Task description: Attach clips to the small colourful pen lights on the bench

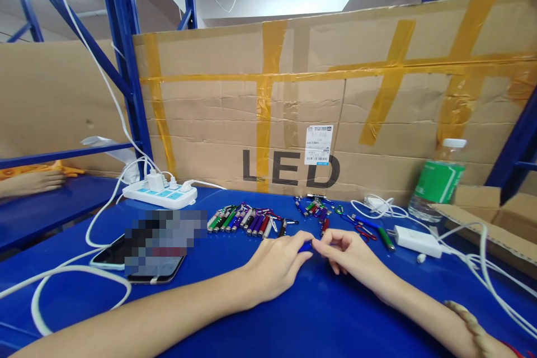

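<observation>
My left hand (279, 265) is closed in a pinch on a small blue metal tube (307, 246), which looks like a keychain flashlight. At the tube's right end, my right hand (350, 254) has its thumb and fingertips pressed together on it. Most of the tube is hidden by my fingers. Just beyond my left hand lies a row of several coloured tubes (247, 221) of the same sort, side by side, with small clips. Behind my right hand is a loose heap of clips and tubes (312, 208). A green-ended tube (385, 239) rests to its right.
Two phones lie at the left, a black one (157, 277) in front, near a white power strip (161, 194) and cables. On the right are a white adapter (417, 240), a green-labelled bottle (438, 182) and an open cardboard box (474, 229). A cardboard wall (210, 117) closes the back. Another person's hand (33, 183) shows far left.
</observation>
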